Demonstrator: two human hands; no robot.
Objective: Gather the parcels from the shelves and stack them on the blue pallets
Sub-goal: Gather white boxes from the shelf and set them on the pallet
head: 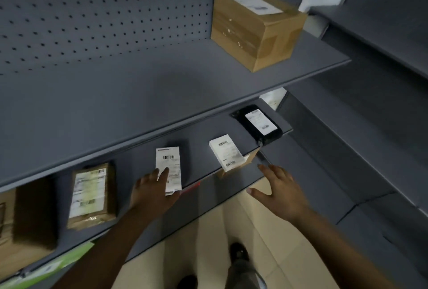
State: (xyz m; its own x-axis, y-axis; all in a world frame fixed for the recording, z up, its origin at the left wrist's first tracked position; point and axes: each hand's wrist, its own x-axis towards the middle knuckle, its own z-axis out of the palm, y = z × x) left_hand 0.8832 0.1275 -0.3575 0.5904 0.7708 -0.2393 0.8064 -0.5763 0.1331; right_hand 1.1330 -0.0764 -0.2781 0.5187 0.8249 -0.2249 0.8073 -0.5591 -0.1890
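The left hand [150,190] holds a white parcel [168,169] at the front edge of the lower shelf [203,126]; its fingers lie over the label and the thumb side goes under the parcel's near end, which sticks out past the edge. The right hand [276,190] is open, with fingers spread, in the air just in front of the shelf's right front corner and it touches nothing.

Near that hand, a small white box [228,152] lies tilted at the front edge, partly over it. Further right, at the right end of the same shelf, lies a black parcel [259,124] with a white label. To the left of the held parcel lies a brown bag [91,194] with a label, and further left a dark brown box [34,212].

On the upper shelf [115,94], near its right end, stands a cardboard box [254,29] with a label on top, close to the pegboard back wall [92,10]. Below, shoes stand on a pale floor [208,242].
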